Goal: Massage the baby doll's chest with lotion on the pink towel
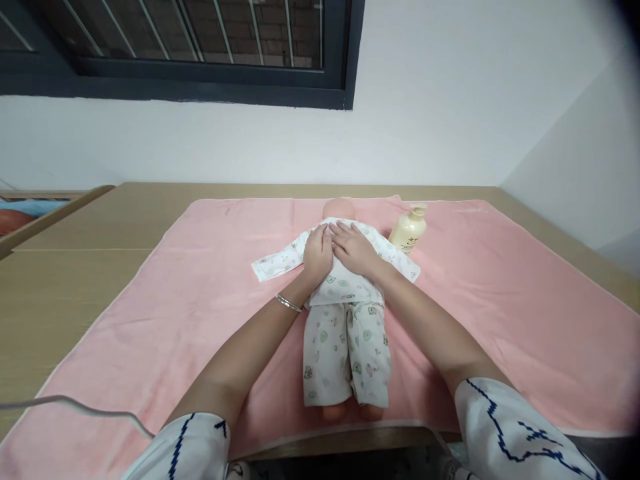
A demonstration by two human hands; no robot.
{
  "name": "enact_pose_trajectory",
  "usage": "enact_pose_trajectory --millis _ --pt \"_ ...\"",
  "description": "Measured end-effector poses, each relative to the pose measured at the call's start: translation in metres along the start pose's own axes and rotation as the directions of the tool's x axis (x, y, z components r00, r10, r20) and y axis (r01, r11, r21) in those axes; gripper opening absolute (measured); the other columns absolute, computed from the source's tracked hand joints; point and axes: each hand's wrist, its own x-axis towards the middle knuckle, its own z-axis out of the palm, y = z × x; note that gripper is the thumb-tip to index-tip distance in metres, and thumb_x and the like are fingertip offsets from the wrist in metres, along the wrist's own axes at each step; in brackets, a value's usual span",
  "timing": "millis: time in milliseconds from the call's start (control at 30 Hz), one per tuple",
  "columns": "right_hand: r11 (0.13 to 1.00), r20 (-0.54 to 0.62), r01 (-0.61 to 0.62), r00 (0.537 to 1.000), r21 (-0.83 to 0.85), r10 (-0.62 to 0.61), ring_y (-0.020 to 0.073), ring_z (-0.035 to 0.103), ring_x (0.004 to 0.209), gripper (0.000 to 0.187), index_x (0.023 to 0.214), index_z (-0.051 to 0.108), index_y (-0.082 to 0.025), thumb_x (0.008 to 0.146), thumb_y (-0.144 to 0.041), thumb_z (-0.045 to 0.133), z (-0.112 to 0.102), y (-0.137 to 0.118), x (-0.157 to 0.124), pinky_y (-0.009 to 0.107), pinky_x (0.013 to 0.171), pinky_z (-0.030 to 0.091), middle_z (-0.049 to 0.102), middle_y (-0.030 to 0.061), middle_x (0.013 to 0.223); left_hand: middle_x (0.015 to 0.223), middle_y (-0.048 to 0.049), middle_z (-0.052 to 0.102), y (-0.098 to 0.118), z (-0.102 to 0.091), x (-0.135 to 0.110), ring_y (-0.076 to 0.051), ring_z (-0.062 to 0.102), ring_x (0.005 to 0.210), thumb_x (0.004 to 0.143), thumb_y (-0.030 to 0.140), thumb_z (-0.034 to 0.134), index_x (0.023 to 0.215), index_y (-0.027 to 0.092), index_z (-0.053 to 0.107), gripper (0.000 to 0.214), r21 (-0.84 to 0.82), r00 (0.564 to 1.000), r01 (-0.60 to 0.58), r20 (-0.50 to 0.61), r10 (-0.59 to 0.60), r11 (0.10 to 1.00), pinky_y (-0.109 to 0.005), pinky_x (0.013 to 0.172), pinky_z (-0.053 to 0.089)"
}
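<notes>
A baby doll (345,333) in white printed pyjamas lies on a pink towel (200,300), head away from me and feet toward the near edge. My left hand (319,252) rests flat on the doll's upper back, fingers stretched out. My right hand (353,247) lies beside it on the same spot, fingers also flat and spread, touching the left hand. Neither hand holds anything. A silver bangle (289,303) circles my left wrist. The doll's bare head (339,208) shows just beyond my fingertips.
A cream lotion bottle (409,230) lies on the towel right of the doll's shoulder. The towel covers a wooden table (75,267) set against a white wall. A white cable (75,403) crosses the near left corner. A window is above.
</notes>
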Motion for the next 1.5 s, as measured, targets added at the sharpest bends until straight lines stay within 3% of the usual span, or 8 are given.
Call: enact_pose_trajectory --millis 200,300,433,733,933,1133,1367,1500 --pt "0.928 -0.161 -0.368 0.921 -0.053 0.356 0.0358 0.042 0.142 0.059 0.145 0.045 0.000 0.103 -0.038 0.032 0.006 0.006 -0.001 0.052 0.118 0.030 0.047 0.0255 0.150 0.134 -0.0155 0.064 0.005 -0.002 0.000 -0.027 0.056 0.129 0.100 0.032 0.035 0.127 0.013 0.060 0.041 0.054 0.999 0.011 0.042 -0.014 0.998 -0.045 0.114 0.042" --pt "0.949 -0.172 -0.288 0.949 -0.132 0.264 0.0355 0.045 0.140 0.054 0.141 0.050 0.002 0.102 -0.031 0.033 0.001 -0.012 -0.008 0.052 0.119 0.028 0.051 0.0266 0.146 0.132 -0.0146 0.065 0.005 -0.003 -0.001 -0.025 0.058 0.126 0.100 0.031 0.034 0.125 0.013 0.061 0.040 0.056 0.999 0.026 0.038 -0.028 0.998 -0.043 0.113 0.043" --pt "0.999 -0.006 0.015 1.000 -0.036 -0.015 0.0267 0.040 0.145 0.047 0.140 0.056 -0.013 0.099 -0.024 0.037 -0.007 -0.010 -0.008 0.044 0.123 0.026 0.051 0.0121 0.150 0.132 -0.0126 0.065 0.004 -0.002 -0.001 -0.024 0.059 0.125 0.100 0.030 0.033 0.126 0.015 0.060 0.040 0.065 0.999 0.034 0.031 -0.036 0.997 -0.042 0.113 0.044" --pt "0.939 -0.178 -0.335 0.922 0.080 0.344 0.0336 0.033 0.148 0.057 0.141 0.050 -0.002 0.105 -0.038 0.025 0.007 0.022 -0.001 0.051 0.121 0.025 0.045 0.0232 0.152 0.153 -0.0168 0.046 -0.003 0.002 0.003 -0.028 0.037 0.147 0.095 0.021 0.039 0.134 0.011 0.057 0.044 0.238 0.994 -0.023 0.109 -0.003 0.971 -0.047 0.124 0.029" --pt "0.949 -0.063 -0.311 0.949 -0.050 0.308 0.0335 0.043 0.140 0.053 0.140 0.048 0.001 0.102 -0.033 0.031 -0.006 0.011 -0.003 0.046 0.117 0.032 0.050 0.0250 0.147 0.148 -0.0187 0.052 -0.005 0.001 0.012 -0.031 0.043 0.142 0.094 0.026 0.045 0.135 0.007 0.055 0.047 0.318 0.979 -0.029 0.201 -0.038 0.948 -0.047 0.123 0.029" --pt "0.915 -0.086 -0.365 0.931 -0.170 0.355 0.0336 0.061 0.114 0.042 0.116 0.062 -0.004 0.101 -0.025 0.029 -0.010 -0.020 -0.011 0.042 0.099 0.046 0.069 0.0240 0.114 0.135 -0.0181 0.062 0.002 -0.007 0.027 -0.030 0.056 0.128 0.098 0.033 0.040 0.130 0.008 0.059 0.045 0.382 0.958 -0.049 0.278 -0.064 0.923 -0.044 0.114 0.039" --pt "0.963 -0.061 -0.268 0.961 0.036 0.270 0.0323 0.050 0.131 0.045 0.124 0.058 -0.008 0.102 -0.037 0.031 -0.002 0.025 0.003 0.046 0.111 0.037 0.057 0.0203 0.140 0.114 -0.0210 0.067 0.038 -0.006 0.004 -0.034 0.060 0.114 0.095 0.016 0.032 0.112 0.005 0.064 0.038 0.623 0.948 -0.221 0.317 0.017 0.750 -0.046 0.102 0.044" --pt "0.952 -0.106 -0.303 0.949 -0.043 0.297 0.0349 0.049 0.132 0.045 0.129 0.055 -0.004 0.102 -0.031 0.032 0.002 0.010 0.000 0.048 0.114 0.033 0.058 0.0227 0.138 0.115 -0.0192 0.068 0.029 -0.011 0.014 -0.032 0.061 0.113 0.095 0.019 0.035 0.107 0.008 0.066 0.035 0.564 0.944 -0.191 0.330 -0.007 0.803 -0.042 0.100 0.046"
